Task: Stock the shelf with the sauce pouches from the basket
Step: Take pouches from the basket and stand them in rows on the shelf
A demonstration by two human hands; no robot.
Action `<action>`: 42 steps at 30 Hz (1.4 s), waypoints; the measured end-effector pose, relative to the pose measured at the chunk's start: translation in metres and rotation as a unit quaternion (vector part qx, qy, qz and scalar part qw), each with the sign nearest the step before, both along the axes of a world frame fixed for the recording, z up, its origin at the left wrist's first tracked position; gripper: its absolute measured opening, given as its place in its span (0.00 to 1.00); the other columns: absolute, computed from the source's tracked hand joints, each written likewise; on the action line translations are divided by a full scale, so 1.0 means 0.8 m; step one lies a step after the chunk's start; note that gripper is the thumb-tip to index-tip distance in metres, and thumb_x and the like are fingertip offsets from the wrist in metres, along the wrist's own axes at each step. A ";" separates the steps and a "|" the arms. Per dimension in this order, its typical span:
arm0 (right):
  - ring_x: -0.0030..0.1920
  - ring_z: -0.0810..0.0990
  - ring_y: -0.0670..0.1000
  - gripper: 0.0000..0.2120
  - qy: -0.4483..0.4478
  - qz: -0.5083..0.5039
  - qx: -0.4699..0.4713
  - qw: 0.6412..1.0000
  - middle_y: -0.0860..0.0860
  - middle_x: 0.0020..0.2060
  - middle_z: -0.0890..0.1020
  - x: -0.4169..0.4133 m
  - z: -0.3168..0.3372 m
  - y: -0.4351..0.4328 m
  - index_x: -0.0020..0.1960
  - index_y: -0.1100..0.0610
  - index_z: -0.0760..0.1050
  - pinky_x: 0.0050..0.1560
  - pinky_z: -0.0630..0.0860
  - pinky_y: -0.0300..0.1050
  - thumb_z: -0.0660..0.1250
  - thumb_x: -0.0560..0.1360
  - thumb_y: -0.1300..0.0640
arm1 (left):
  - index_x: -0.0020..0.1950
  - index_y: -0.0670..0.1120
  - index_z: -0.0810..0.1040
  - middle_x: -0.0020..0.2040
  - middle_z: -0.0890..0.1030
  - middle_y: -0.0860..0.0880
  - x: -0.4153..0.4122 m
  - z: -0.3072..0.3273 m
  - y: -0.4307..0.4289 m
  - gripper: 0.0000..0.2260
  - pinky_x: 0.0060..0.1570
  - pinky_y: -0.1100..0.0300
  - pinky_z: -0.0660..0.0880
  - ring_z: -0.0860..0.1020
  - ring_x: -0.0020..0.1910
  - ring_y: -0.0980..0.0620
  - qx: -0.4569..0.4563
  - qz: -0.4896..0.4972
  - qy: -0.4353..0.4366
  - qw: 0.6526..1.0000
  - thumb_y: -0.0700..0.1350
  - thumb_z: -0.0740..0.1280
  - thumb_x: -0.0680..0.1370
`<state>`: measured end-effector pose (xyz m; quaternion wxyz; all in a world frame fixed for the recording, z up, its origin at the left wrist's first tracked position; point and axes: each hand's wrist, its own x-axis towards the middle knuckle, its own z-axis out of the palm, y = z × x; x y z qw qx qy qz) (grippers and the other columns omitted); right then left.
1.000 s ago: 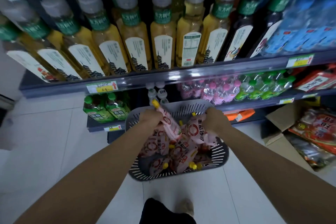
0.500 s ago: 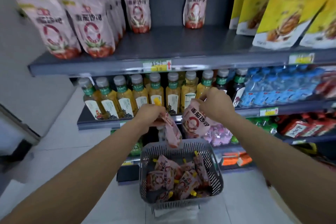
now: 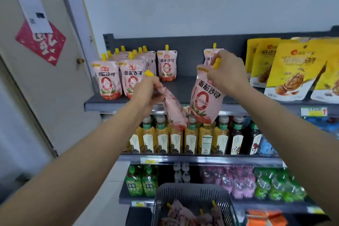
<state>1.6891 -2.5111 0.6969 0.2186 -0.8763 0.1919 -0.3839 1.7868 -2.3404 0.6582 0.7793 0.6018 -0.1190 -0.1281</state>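
My left hand grips a pink sauce pouch by its yellow-capped top; it hangs tilted at the top shelf's front edge. My right hand pinches a second pink pouch near its yellow spout, label facing me, hanging upright just over that edge. Several identical pouches stand at the shelf's left. One pouch stands mid-back and another is partly hidden behind my right hand. The grey basket sits low with more pouches inside.
Yellow snack bags fill the top shelf's right side. Yellow and dark drink bottles line the shelf below, with green and pink bottles lower still. A door with a red paper stands at left.
Both hands lifted a pouch each out of the basket and rose from basket level up to the top shelf. My view tilted upward with them.
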 end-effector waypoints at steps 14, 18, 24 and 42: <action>0.50 0.79 0.58 0.06 0.070 0.021 -0.058 0.996 0.55 0.50 0.80 0.108 0.048 -0.028 0.47 0.52 0.68 0.56 0.76 0.58 0.65 0.74 0.56 | 0.49 0.39 0.71 0.40 0.77 0.43 0.127 0.066 -0.074 0.09 0.33 0.60 0.82 0.79 0.40 0.49 -0.023 0.010 0.009 1.000 0.32 0.59 0.71; 0.43 0.77 0.53 0.07 0.105 0.003 -0.084 0.991 0.51 0.45 0.78 0.145 0.042 -0.050 0.48 0.51 0.68 0.52 0.75 0.51 0.65 0.74 0.58 | 0.53 0.39 0.72 0.39 0.78 0.46 0.167 0.056 -0.106 0.10 0.36 0.58 0.82 0.79 0.34 0.53 0.014 0.015 0.022 1.000 0.34 0.62 0.73; 0.40 0.72 0.49 0.07 0.154 0.005 -0.041 0.987 0.47 0.39 0.75 0.190 0.015 -0.083 0.51 0.51 0.70 0.44 0.70 0.46 0.65 0.75 0.58 | 0.38 0.43 0.75 0.38 0.80 0.46 0.208 0.020 -0.135 0.04 0.46 0.52 0.82 0.81 0.31 0.52 0.074 0.026 -0.006 0.997 0.38 0.65 0.73; 0.52 0.81 0.51 0.20 0.143 0.216 0.349 0.901 0.48 0.48 0.83 0.177 -0.050 -0.167 0.55 0.55 0.76 0.56 0.76 0.50 0.75 0.66 0.64 | 0.60 0.45 0.60 0.61 0.74 0.42 0.199 -0.045 -0.113 0.30 0.42 0.50 0.79 0.76 0.58 0.40 0.249 0.012 -0.049 0.967 0.33 0.74 0.67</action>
